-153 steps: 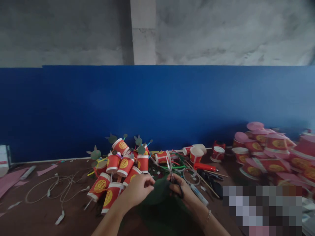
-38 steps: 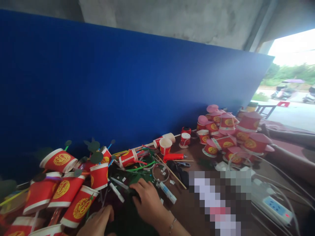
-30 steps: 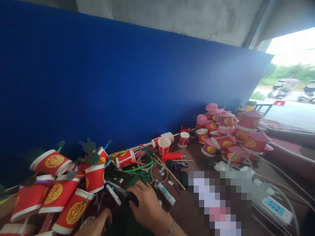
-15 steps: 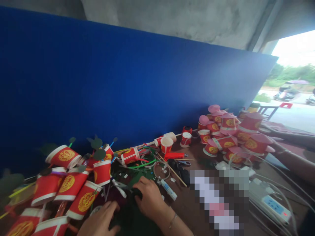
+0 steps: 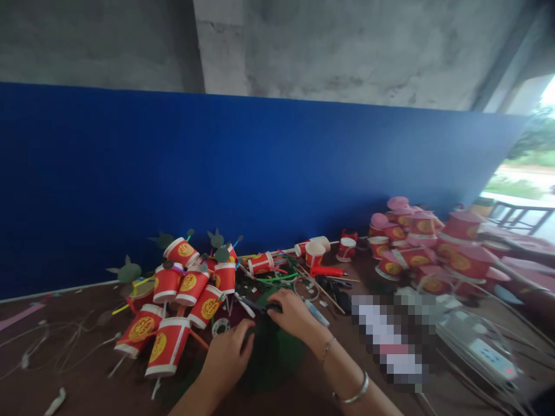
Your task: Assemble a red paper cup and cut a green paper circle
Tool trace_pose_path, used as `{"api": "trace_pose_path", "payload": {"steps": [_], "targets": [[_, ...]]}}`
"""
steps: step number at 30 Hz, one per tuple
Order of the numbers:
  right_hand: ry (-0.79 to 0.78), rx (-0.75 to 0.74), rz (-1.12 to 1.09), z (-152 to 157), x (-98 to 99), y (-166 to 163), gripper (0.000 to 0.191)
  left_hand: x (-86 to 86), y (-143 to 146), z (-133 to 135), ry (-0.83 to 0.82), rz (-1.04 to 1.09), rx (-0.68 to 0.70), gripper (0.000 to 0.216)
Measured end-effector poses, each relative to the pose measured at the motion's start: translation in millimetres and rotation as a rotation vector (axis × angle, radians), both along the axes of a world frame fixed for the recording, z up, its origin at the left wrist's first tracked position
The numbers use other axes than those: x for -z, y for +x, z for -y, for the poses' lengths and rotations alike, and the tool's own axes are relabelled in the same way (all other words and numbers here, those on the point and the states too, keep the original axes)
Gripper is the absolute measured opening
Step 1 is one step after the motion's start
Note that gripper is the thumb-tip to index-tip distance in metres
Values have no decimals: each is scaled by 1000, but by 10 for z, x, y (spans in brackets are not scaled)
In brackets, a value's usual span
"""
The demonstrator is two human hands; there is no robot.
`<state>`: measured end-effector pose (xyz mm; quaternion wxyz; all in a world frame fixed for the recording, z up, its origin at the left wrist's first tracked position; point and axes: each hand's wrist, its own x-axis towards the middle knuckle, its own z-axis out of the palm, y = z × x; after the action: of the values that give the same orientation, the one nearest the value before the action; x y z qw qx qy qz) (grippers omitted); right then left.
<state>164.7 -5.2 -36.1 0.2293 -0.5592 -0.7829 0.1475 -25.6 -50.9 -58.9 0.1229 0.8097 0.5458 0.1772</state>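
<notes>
A dark green sheet (image 5: 274, 359) lies on the brown table (image 5: 78, 381) in front of me. My left hand (image 5: 228, 357) rests on the sheet's left side, fingers curled over its edge. My right hand (image 5: 293, 312) is closed round the black handles of scissors (image 5: 259, 305) at the sheet's far edge, blades pointing left. A bracelet and a bangle sit on my right wrist. Just left of my hands is a heap of red paper cups (image 5: 187, 287) with gold emblems, sticks and green cut-outs.
A blue board (image 5: 260, 173) backs the table. Pink-topped red cups (image 5: 418, 242) are piled at the right. A red utility knife (image 5: 326, 270), wooden sticks, a tape ring (image 5: 221, 326), a white power strip (image 5: 489, 352) and a white earphone cable (image 5: 56, 341) lie about.
The view has swung back to the left, away from the bright opening. My left hand has come up onto the green sheet. My right hand stays on the scissors.
</notes>
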Motion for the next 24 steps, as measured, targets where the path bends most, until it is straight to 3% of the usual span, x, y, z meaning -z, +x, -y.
{"api": "trace_pose_path", "payload": {"steps": [3,5,8,12,16,24], "targets": [[81,48,2,227,-119,97,19,230,-48,33,95,53,52,28],[186,100,-27,440,-90,259,19,309,-69,35,143,96,90,28],[317,248,-18,797,120,679,21,331,-75,33,194,150,120,28],[454,595,146,1183,510,1380,35,302,-60,28,206,210,129,27],[379,807,356,1346,715,1775,59,292,-66,21,194,243,107,28],[154,860,439,1300,702,1685,60,300,-112,9,187,233,72,27]]}}
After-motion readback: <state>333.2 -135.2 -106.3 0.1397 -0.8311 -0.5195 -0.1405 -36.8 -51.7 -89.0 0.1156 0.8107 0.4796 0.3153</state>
